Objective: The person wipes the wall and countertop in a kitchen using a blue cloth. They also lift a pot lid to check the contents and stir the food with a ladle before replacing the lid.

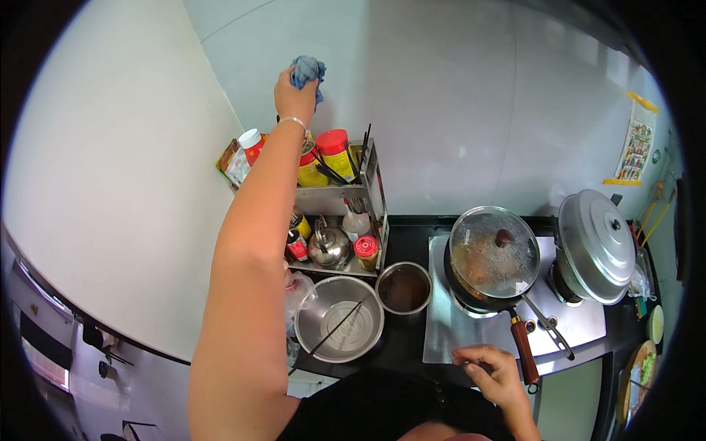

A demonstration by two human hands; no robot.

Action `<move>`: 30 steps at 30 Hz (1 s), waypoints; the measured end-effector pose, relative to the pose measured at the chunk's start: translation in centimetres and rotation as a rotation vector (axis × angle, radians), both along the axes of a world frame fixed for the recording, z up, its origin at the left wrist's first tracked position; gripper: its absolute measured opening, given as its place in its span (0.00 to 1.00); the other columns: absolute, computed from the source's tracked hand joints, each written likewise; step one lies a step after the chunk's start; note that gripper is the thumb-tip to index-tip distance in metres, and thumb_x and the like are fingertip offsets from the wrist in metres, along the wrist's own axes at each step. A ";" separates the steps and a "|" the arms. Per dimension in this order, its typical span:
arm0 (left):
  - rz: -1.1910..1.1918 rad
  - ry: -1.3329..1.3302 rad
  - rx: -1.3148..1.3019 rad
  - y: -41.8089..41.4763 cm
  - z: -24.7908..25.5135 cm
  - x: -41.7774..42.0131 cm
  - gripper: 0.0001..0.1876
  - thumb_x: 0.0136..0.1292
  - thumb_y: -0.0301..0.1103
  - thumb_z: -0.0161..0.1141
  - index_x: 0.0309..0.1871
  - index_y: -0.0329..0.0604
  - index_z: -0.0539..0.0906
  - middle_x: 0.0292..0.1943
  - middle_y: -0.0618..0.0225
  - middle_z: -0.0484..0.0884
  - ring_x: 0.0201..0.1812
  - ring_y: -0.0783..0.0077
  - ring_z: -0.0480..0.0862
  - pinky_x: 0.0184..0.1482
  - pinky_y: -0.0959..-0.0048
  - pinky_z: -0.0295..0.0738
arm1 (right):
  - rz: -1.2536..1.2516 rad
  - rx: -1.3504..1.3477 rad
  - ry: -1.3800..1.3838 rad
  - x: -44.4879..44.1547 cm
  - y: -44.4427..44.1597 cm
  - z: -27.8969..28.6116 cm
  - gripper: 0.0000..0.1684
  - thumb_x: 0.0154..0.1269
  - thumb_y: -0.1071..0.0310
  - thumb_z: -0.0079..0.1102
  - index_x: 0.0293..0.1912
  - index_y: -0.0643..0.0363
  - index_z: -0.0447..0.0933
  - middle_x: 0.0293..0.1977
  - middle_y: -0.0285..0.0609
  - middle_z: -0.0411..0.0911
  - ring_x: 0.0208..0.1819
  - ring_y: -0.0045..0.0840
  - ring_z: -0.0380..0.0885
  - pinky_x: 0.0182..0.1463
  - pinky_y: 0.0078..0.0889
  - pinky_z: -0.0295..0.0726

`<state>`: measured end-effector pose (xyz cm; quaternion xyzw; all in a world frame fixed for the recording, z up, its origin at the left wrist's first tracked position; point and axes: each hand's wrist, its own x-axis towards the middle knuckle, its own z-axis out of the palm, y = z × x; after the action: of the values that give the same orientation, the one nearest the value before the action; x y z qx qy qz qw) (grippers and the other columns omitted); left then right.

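My left hand (295, 96) is raised above the spice rack and grips a crumpled blue cloth (308, 73) against the pale wall panel (419, 99). My left arm stretches across the rack and hides part of it. Low in front of me, my right hand (491, 375) hovers near the front edge of the steel gas stove (441, 336), fingers apart and slightly curled, holding nothing. Just beyond it is a dark wok (469, 295) with a wooden handle (525, 353). A steamed-up glass lid (480, 264) covers the wok, with brownish food visible beneath.
The two-tier metal rack (331, 192) holds red-lidded jars (333, 149), bottles and a small steel kettle (329, 246). Before it stand a steel basin (339, 331) with a chopstick across it and a pot of dark liquid (405, 289). A large lidded aluminium pot (598, 248) is at right.
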<state>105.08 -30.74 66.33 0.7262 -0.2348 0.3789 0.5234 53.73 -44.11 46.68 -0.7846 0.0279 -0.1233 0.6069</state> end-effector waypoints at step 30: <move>0.394 -0.365 0.564 -8.7 7.0 7.2 0.17 0.52 0.34 0.64 0.48 0.51 0.82 0.53 0.60 0.76 0.51 0.56 0.78 0.52 0.64 0.75 | -0.144 0.093 0.117 2.6 -0.7 -3.0 0.13 0.58 0.75 0.57 0.45 0.64 0.79 0.36 0.46 0.81 0.38 0.29 0.80 0.44 0.25 0.77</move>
<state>112.33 -39.46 73.33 0.7933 -0.2752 0.5157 0.1702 56.29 -44.81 43.67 -0.7573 0.1254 -0.1191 0.6297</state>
